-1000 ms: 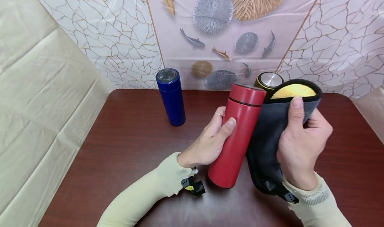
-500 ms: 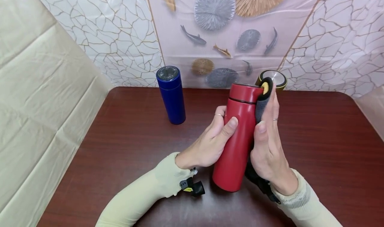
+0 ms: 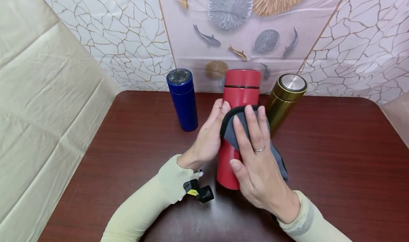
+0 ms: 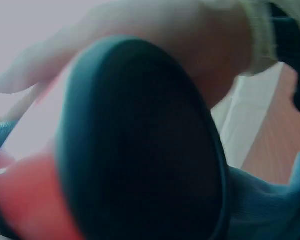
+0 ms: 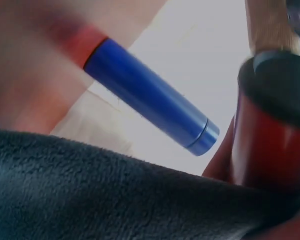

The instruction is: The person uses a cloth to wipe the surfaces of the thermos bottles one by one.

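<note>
My left hand (image 3: 204, 140) grips a red thermos flask (image 3: 240, 97) from its left side, above the table and leaning slightly. Against the front of the flask, my right hand (image 3: 262, 167) presses a grey cloth (image 3: 232, 134) with black edging, its fingers straight over the fabric. Part of the cloth hangs down to the right behind that hand. In the left wrist view the flask's dark round base (image 4: 150, 145) fills the middle. The cloth's fuzzy grey face (image 5: 90, 185) spans the bottom of the right wrist view. The fingertips behind the flask are hidden.
A blue flask (image 3: 183, 103) stands upright on the dark red-brown table (image 3: 134, 142) at the back left. A gold flask (image 3: 282, 101) with a silver lid top stands at the back right, partly behind the cloth. A patterned backdrop (image 3: 121, 39) rises behind the table.
My right hand has brought the cloth from the flask's right side across its front, first pinching it, now with fingers laid flat. My left hand has raised and shifted the flask leftward, baring the gold flask.
</note>
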A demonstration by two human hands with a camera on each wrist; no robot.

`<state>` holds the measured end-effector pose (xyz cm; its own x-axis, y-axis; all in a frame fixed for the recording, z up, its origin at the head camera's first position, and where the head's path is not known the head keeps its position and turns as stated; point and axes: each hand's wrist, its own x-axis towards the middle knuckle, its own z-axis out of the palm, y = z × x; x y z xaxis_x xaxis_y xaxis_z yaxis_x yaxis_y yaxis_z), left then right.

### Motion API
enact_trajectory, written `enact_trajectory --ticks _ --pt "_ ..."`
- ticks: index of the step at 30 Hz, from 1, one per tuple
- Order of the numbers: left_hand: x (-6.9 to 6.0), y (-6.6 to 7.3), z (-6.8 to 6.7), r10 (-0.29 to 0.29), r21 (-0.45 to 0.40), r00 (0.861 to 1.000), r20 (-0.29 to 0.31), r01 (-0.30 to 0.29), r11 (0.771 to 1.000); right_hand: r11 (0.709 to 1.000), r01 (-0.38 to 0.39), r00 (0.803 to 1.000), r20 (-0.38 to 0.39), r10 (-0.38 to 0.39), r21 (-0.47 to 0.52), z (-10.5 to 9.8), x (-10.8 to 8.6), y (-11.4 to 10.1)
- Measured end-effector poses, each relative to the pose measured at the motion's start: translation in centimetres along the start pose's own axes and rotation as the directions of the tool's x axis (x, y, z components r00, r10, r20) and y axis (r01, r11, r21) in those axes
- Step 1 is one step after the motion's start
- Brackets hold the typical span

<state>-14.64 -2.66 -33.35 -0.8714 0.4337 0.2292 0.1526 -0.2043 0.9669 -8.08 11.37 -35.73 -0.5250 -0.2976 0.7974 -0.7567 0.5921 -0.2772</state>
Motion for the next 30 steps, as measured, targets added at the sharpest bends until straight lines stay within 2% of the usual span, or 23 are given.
enact_trajectory --ticks 3,8,15,17,22,25,27,28,30 --pt "0.0 0.6 -0.6 -0.014 -0.094 0.997 -0.075 0.006 0.996 0.999 0.030 0.999 0.028 -0.030 -0.020 0.6 -0.5 -0.6" --pt "0.1 1.7 -2.1 -0.011 -0.208 0.985 -0.174 -0.026 0.978 0.993 0.105 0.992 0.080 -0.101 -0.048 1.7 -1.3 -1.8" --pt "0.4 2.4 -3.4 0.002 -0.279 0.981 -0.194 -0.057 0.958 0.990 0.126 0.986 0.117 -0.118 -0.067 2.2 -2.2 -2.6" --pt "0.5 2.3 -3.5 0.009 -0.290 0.981 -0.192 -0.066 0.955 0.990 0.126 0.985 0.126 -0.117 -0.066 2.2 -2.3 -2.5" --pt "0.3 1.9 -2.9 0.029 -0.247 0.976 -0.215 -0.083 0.965 0.994 0.100 0.983 0.159 -0.091 -0.049 1.5 -1.7 -2.0" --pt "0.0 1.4 -1.8 0.004 -0.227 0.982 -0.187 -0.047 0.973 0.996 0.077 0.989 0.132 -0.072 -0.035 0.8 -1.0 -1.5" --pt "-0.2 1.0 -0.9 -0.053 -0.175 0.985 -0.163 0.024 0.984 0.997 0.062 0.995 0.085 -0.058 -0.035 0.3 -0.5 -1.2" --pt "-0.4 0.8 -0.4 -0.083 -0.138 0.987 -0.138 0.063 0.988 0.998 0.053 0.997 0.057 -0.051 -0.040 0.1 -0.3 -1.0" --pt "-0.5 0.3 0.4 -0.073 -0.080 0.996 -0.043 0.070 0.994 0.998 0.025 1.000 0.004 -0.025 -0.051 -0.6 0.3 -0.6"
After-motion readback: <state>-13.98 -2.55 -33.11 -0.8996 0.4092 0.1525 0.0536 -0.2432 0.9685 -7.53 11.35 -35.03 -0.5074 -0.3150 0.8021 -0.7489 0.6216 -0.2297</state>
